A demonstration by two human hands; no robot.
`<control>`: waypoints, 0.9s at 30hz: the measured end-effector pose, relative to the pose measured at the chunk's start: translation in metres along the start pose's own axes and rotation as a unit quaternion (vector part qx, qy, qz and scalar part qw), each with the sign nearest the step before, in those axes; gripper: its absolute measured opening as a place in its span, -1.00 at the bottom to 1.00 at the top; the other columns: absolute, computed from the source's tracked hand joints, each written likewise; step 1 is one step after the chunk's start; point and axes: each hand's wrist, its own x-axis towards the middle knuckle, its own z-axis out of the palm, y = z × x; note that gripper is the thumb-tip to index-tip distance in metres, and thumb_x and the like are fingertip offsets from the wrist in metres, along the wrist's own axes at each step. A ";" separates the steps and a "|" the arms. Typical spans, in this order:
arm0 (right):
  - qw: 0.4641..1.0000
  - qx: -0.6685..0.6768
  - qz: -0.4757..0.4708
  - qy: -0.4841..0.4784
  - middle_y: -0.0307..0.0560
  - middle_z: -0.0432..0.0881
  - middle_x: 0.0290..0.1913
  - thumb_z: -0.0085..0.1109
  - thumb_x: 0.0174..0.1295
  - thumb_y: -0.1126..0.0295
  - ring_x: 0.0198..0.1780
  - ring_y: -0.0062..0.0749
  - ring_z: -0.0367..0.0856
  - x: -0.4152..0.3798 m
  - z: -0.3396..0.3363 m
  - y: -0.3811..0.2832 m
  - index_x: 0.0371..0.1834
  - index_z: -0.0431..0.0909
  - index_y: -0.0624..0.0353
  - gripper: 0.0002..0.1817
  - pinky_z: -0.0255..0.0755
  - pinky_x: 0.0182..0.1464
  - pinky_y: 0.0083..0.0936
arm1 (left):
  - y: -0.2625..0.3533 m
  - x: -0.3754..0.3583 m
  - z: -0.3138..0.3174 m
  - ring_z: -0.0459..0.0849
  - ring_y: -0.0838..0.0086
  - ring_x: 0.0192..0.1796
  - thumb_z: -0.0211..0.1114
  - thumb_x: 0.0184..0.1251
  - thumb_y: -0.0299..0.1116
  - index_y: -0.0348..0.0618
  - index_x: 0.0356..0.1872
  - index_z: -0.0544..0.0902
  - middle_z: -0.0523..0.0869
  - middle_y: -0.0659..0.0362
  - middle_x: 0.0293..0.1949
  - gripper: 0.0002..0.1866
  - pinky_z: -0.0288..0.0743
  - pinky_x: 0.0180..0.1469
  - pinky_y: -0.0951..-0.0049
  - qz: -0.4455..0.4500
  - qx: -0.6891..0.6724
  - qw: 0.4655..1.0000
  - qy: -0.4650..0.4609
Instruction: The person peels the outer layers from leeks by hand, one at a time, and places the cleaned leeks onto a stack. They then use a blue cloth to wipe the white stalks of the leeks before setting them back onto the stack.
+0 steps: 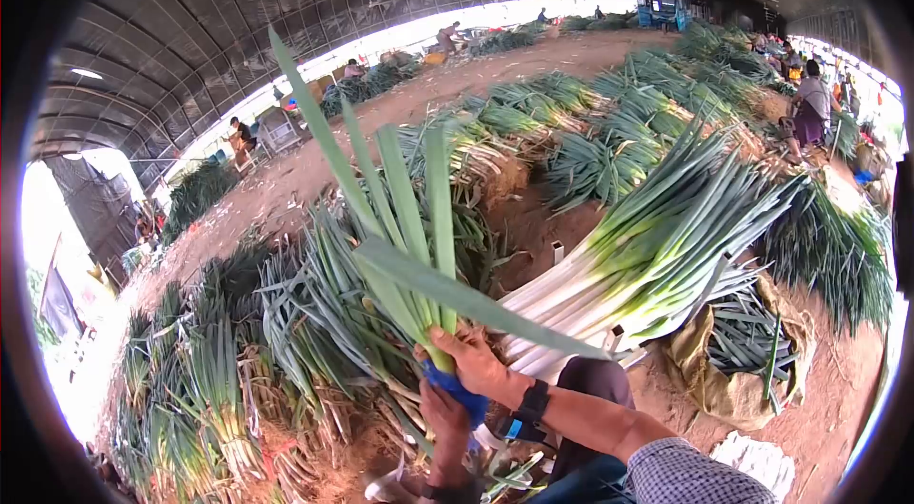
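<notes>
A leek [409,256], its long green leaves fanned upward, stands in front of me. My right hand [471,363] is closed around it where the leaves meet the stalk. My left hand [446,416] is closed lower down, against a blue cloth-like piece [455,390] wrapped at the stalk. The leek's lower end is mostly hidden by my hands. Just right of them lies a big stack of leeks [619,285] with bare white stalks, resting between short metal posts [558,252].
Untrimmed leeks with soil on their roots [228,390] are heaped at left. More bundles [609,161] cover the ground behind. A sack [700,361] of cut leaves sits at right, near a white bag [755,462]. Other people, one in a purple garment [812,109], are farther off.
</notes>
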 end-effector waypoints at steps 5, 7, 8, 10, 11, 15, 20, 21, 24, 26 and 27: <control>0.997 0.060 0.004 -0.043 -0.21 0.70 -0.18 0.18 0.49 0.16 -0.19 -0.56 0.63 -0.020 0.009 0.004 0.01 0.62 0.21 -0.68 0.54 -0.05 -0.56 | 0.015 0.040 -0.021 0.70 -0.13 -0.14 0.01 0.61 -0.22 -0.40 0.08 0.53 0.67 -0.25 -0.11 -0.63 0.55 -0.13 0.10 -0.100 -0.114 0.987 -0.046; 1.000 -0.005 -0.012 0.029 -0.20 0.72 -0.17 0.17 0.48 0.13 -0.25 -0.56 0.64 0.002 -0.006 0.017 -0.01 0.64 0.21 -0.66 0.58 -0.13 -0.50 | 0.062 0.012 -0.018 0.67 -0.19 -0.15 -0.01 0.61 -0.28 -0.40 0.10 0.50 0.66 -0.25 -0.14 -0.66 0.54 -0.13 0.09 0.003 0.044 0.998 0.045; 0.998 0.007 0.011 0.056 -0.19 0.72 -0.16 0.18 0.48 0.10 -0.27 -0.54 0.64 0.007 -0.003 0.014 -0.02 0.66 0.21 -0.64 0.58 -0.16 -0.48 | 0.060 0.001 -0.011 0.62 -0.27 -0.13 -0.03 0.58 -0.38 -0.38 0.11 0.46 0.62 -0.27 -0.15 -0.71 0.52 -0.12 0.04 0.149 0.078 0.982 0.087; 0.994 0.022 0.064 0.090 -0.16 0.74 -0.15 0.21 0.46 0.08 -0.26 -0.48 0.66 0.008 0.002 0.012 0.00 0.67 0.23 -0.61 0.58 -0.17 -0.43 | 0.041 0.002 -0.012 0.62 -0.26 -0.10 -0.04 0.56 -0.42 -0.36 0.12 0.46 0.62 -0.27 -0.10 -0.73 0.51 -0.10 0.03 0.191 0.077 0.977 0.052; 0.994 -0.097 0.041 0.041 -0.12 0.74 -0.15 0.18 0.47 0.09 -0.26 -0.46 0.68 0.018 -0.026 0.023 0.04 0.64 0.26 -0.59 0.59 -0.16 -0.40 | 0.021 -0.007 -0.018 0.62 -0.26 -0.09 -0.04 0.55 -0.44 -0.35 0.12 0.46 0.62 -0.27 -0.08 -0.73 0.50 -0.09 0.02 0.199 0.083 0.976 0.031; 0.988 0.139 -0.020 -0.058 -0.04 0.69 -0.17 0.16 0.47 0.14 0.00 -0.23 0.67 0.030 -0.014 -0.031 0.01 0.55 0.22 -0.66 0.45 0.36 -0.06 | -0.110 -0.054 -0.052 0.71 0.02 -0.23 0.06 0.53 -0.44 -0.33 0.02 0.61 0.72 -0.10 -0.29 -0.76 0.56 -0.10 0.14 -0.147 0.104 0.979 -0.096; 0.985 0.140 0.021 -0.100 -0.02 0.66 -0.14 0.22 0.41 0.07 0.03 -0.21 0.64 0.046 -0.016 -0.043 -0.02 0.55 0.20 -0.61 0.38 0.42 0.01 | -0.085 0.013 -0.097 0.67 0.47 -0.19 0.12 0.57 -0.37 -0.35 0.08 0.62 0.74 0.14 -0.10 -0.73 0.57 -0.11 0.44 -0.199 -0.268 0.942 -0.017; 0.984 0.143 0.026 -0.106 -0.02 0.66 -0.13 0.21 0.42 0.06 0.03 -0.21 0.64 0.044 -0.015 -0.034 -0.02 0.55 0.20 -0.61 0.40 0.40 0.00 | -0.081 0.032 -0.094 0.65 0.51 -0.18 0.12 0.58 -0.32 -0.35 0.08 0.63 0.73 0.18 -0.10 -0.70 0.55 -0.09 0.44 -0.160 -0.278 0.947 0.008; 0.996 0.062 0.050 -0.044 0.02 0.71 -0.11 0.15 0.47 0.04 0.02 -0.21 0.67 0.026 -0.007 -0.002 0.06 0.54 0.27 -0.55 0.55 0.20 -0.24 | 0.015 0.063 -0.095 0.54 0.60 -0.09 0.11 0.61 -0.26 -0.31 0.02 0.59 0.67 0.23 -0.12 -0.71 0.45 -0.02 0.51 -0.139 -0.277 0.928 -0.207; 0.989 0.097 0.111 0.004 -0.03 0.71 -0.12 0.18 0.46 0.06 -0.05 -0.27 0.69 0.016 0.009 0.013 0.09 0.54 0.24 -0.56 0.58 0.10 -0.33 | 0.031 0.048 -0.071 0.58 0.43 -0.10 0.19 0.57 -0.27 -0.30 -0.03 0.58 0.67 0.16 -0.17 -0.74 0.47 0.00 0.37 -0.035 -0.148 0.966 -0.210; 0.986 0.127 0.104 -0.037 -0.07 0.69 -0.12 0.20 0.44 0.06 -0.06 -0.30 0.67 0.016 0.008 0.022 0.10 0.53 0.23 -0.56 0.59 0.07 -0.33 | 0.008 0.042 -0.059 0.60 0.37 -0.11 0.23 0.54 -0.28 -0.30 -0.04 0.59 0.68 0.13 -0.18 -0.75 0.48 0.00 0.33 0.081 -0.091 0.983 -0.136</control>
